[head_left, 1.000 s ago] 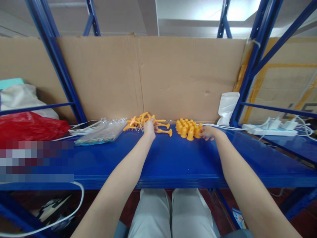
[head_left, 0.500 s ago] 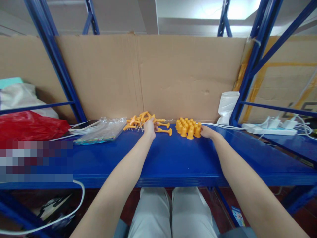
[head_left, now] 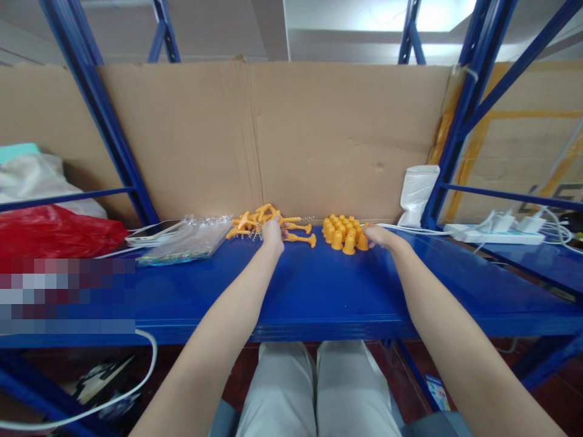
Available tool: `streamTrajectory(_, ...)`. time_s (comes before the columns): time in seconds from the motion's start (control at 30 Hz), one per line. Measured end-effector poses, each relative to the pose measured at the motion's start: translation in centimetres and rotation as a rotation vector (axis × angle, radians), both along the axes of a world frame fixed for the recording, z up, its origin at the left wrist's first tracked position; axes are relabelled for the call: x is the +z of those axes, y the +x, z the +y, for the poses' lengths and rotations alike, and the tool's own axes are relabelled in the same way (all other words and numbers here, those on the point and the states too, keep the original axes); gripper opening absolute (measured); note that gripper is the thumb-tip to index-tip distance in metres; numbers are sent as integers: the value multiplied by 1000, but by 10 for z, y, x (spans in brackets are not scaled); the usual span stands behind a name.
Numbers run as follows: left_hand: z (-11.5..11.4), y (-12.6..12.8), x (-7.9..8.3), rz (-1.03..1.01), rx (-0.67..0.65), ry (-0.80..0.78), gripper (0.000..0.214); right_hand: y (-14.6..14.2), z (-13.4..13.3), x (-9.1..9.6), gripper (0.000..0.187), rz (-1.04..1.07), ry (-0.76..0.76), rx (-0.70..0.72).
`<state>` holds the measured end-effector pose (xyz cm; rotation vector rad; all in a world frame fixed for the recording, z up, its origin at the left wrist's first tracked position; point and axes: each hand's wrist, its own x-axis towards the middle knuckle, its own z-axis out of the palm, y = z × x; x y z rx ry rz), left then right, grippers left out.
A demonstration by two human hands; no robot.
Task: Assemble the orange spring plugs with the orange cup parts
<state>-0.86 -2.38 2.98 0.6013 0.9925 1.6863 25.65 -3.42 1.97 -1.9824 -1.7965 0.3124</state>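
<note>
left hand (head_left: 273,233): at orange plastic-and-metal corkscrews (head_left: 264,210), grip can't be told | right hand (head_left: 383,235): at right edge of orange bell-shaped cups (head_left: 345,233), grip can't be told

Touching the pile of orange corkscrews (head_left: 245,220) with the left hand (head_left: 273,232), on the blue bench (head_left: 328,288). Reaching to the right edge of the little orange cups (head_left: 342,230) with the right hand (head_left: 381,234). Can see a clear plastic bag (head_left: 195,237) left of the corkscrews, a red bag (head_left: 54,237) farther left, and tall brown cardboard (head_left: 341,133) at the far side.
</note>
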Motion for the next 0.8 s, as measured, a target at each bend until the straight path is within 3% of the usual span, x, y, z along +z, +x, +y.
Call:
streamTrajectory(0.17, 1, 0, -1, 12, 12, -7, 11, -8, -11, 4, 18, -90, -90, 0)
streamTrajectory(0.37, 1, -2, -2, 19, -13, -16, 14, -4, -10, 1, 13, -177, -7, 60)
streamTrajectory(0.53, 1, -2, -2, 41, -22, -21, 13, -4, -9, -1, 20, -191, 21, 48)
streamTrajectory(0.8, 0, -2, 0, 73, -35, -23, 12, -12, -9, 12, 44, -272, 131, -148)
